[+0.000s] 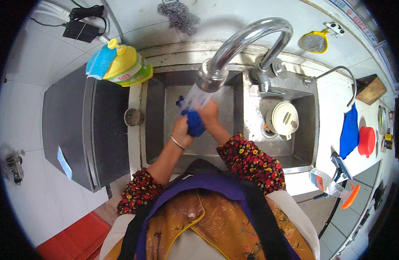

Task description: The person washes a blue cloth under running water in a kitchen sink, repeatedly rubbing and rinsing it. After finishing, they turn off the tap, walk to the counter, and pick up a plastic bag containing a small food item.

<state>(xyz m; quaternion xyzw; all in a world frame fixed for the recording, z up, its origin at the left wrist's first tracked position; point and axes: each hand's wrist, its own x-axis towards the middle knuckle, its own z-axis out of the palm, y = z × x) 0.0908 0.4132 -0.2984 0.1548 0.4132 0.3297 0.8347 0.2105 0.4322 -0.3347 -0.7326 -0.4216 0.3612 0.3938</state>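
Over the large left basin of the steel sink [167,143], my left hand [181,131] grips a wet, bunched blue cloth [195,124]. Touching the same cloth from the right and a little higher, my right hand [208,112] is partly veiled by running water, so its fingers are hard to make out. Water streams in a spray from the chrome faucet [213,76] onto the cloth and hands. A small end of blue cloth sticks out at the upper left of the stream.
A yellow detergent bottle [126,65] with a light-blue cloth [101,61] stands at the left. A metal cup [133,117] sits by the basin rim. The right basin holds a cream lidded container [284,118]. Further right are another blue cloth [349,133], a red container [366,140] and a spray bottle [326,183].
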